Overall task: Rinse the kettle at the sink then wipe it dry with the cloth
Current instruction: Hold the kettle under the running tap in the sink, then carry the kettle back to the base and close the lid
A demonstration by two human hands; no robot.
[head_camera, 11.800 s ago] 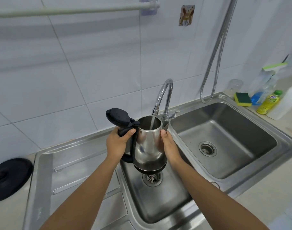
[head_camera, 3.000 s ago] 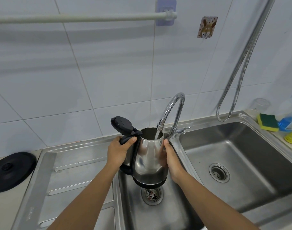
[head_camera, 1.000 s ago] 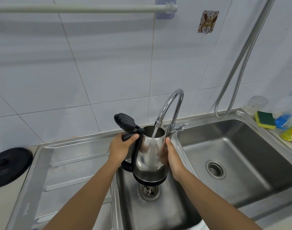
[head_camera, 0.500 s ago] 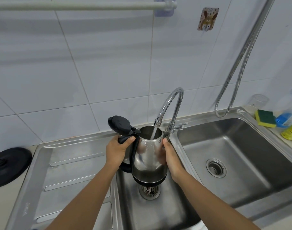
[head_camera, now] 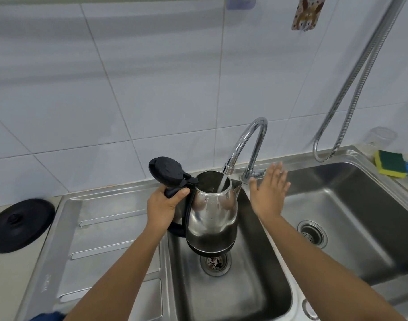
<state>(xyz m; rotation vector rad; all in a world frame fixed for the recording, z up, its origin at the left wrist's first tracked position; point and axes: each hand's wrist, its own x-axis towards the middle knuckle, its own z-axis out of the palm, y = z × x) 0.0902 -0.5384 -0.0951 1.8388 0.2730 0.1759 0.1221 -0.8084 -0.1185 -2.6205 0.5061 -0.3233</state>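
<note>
Mirror-glossy stainless steel kettle (head_camera: 213, 212) w/ matt black plastic lid (head_camera: 166, 171) & handle (head_camera: 175, 229). Brushed-steel sink (head_camera: 101, 230), duller sheen. Bright chrome faucet (head_camera: 258, 119). Smooth glossy white wall tiles (head_camera: 152, 77). Ribbed metal hose (head_camera: 316, 147). Foam sponge (head_camera: 391, 163), rough green top.

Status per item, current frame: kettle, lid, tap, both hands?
kettle: upright, held over the sink basin, water pouring in.
lid: flipped open.
tap: running into the kettle.
left hand: grips the kettle handle.
right hand: open, fingers spread, off the kettle, beside the tap.
</note>
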